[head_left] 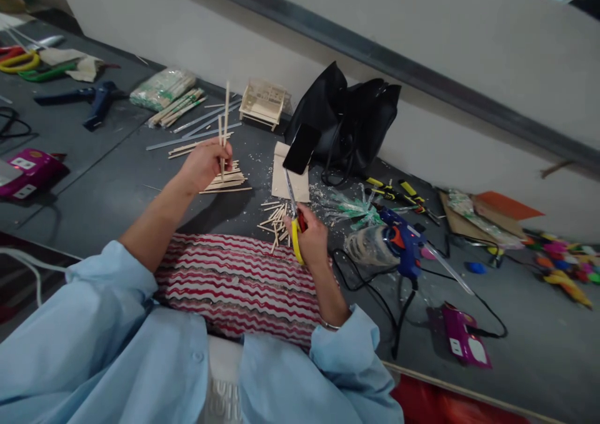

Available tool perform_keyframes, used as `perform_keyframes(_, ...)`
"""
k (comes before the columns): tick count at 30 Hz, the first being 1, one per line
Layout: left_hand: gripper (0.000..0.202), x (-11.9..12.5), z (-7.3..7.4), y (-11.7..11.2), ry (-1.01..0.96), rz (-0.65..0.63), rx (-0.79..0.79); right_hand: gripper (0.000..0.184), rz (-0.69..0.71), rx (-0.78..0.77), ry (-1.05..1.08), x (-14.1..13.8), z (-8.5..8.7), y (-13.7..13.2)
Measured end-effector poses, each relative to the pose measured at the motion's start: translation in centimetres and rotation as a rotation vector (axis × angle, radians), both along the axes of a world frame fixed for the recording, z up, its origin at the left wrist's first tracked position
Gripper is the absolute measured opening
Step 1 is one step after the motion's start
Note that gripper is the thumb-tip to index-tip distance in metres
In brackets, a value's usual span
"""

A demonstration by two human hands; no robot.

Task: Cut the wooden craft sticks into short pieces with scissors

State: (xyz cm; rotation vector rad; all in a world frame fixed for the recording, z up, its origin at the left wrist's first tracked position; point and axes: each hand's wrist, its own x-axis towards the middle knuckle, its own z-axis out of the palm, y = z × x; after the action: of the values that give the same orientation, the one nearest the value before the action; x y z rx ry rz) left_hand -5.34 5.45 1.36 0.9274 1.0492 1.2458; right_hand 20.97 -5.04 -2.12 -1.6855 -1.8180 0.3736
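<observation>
My left hand (206,163) is closed round a few thin wooden sticks (225,114) that point upward. Below it lies a loose bundle of longer wooden sticks (229,181) on the dark table. My right hand (312,236) grips scissors (295,235) with yellow and red handles, their blades pointing away from me. Beside the scissors is a pile of short cut sticks (276,222). Just beyond, a black phone (302,149) rests partly on a beige sheet (290,186). Across my lap is a red-and-white striped cushion (239,280).
A small wooden model bench (263,104) and a black bag (347,121) stand against the wall. To the right, a blue glue gun (407,249) rests on a clear jar (368,246), its cable trailing. Another glue gun (100,102) and packaged sticks (162,88) lie left.
</observation>
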Motion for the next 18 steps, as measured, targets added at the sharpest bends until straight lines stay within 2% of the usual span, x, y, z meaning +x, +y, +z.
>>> perform_keyframes(2,0.010,1.2,0.1,-0.9,-0.094,-0.109,-0.003,0.048,0.001,-0.002,-0.001,0.0,0.0,0.0)
perform_keyframes(6,0.010,3.2,-0.7,-2.1,-0.249,-0.210,0.018,0.046,0.001,-0.005,0.005,-0.1,-0.1,0.1)
perform_keyframes(13,0.015,4.6,-2.3,-2.3,-0.291,-0.173,0.048,0.046,-0.001,-0.022,0.010,-0.2,-0.1,0.1)
perform_keyframes(18,0.008,4.7,-2.9,-2.1,-0.203,-0.098,0.157,0.047,0.009,-0.023,0.017,-0.3,0.0,0.0)
